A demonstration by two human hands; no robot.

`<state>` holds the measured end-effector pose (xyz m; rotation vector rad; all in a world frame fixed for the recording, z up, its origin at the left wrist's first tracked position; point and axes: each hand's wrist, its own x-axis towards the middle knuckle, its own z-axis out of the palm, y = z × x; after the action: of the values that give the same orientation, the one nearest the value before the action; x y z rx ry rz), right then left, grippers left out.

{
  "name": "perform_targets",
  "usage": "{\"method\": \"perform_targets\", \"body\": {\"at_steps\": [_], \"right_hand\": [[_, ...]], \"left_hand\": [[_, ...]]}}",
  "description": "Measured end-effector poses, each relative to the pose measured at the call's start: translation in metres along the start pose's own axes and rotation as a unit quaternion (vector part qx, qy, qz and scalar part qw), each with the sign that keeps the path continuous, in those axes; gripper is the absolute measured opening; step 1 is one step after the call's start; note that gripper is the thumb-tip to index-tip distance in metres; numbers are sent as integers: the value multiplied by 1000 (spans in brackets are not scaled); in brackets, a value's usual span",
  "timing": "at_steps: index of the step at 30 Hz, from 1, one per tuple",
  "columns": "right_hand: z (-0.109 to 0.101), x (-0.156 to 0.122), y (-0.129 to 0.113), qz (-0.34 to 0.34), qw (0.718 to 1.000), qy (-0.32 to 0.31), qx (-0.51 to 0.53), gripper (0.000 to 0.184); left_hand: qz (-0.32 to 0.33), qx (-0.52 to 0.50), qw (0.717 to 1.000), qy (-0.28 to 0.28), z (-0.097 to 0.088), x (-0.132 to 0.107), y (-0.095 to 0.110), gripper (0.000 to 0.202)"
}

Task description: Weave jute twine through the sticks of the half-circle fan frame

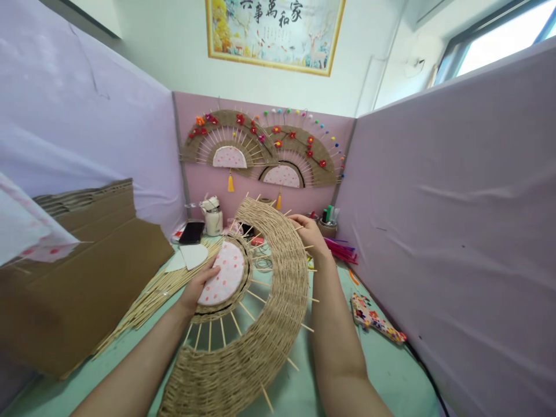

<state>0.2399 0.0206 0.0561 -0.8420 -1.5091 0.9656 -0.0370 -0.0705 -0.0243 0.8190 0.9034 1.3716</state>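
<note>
Over the green table (386, 368), the fan (286, 295) slants, bulging lower right.

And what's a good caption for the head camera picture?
A woven fan, left hand on its dotted centre, right hand by its outer edge.

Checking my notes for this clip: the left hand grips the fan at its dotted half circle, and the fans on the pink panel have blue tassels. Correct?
Not the colour: the head view shows yellow tassels on those fans. The left hand does grip the fan at its dotted half circle.
</note>
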Motion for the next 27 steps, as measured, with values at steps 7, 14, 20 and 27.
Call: {"method": "perform_targets", "body": {"at_steps": [7,14,20,27], "right_hand": [[-6,-1,3,27,999,30,31,31],[-11,4,25,34,982,-52,-179,25],[-14,6,39,68,914,64,-394,25],[-50,2,31,52,885,275,-371,28]], "left_hand": [[19,30,999,19,1,-1,6,54],[36,-100,994,37,-4,3,9,51],[12,-199,979,36,-31,9,19,38],[32,-230,972,32,-47,13,23,34]]}}
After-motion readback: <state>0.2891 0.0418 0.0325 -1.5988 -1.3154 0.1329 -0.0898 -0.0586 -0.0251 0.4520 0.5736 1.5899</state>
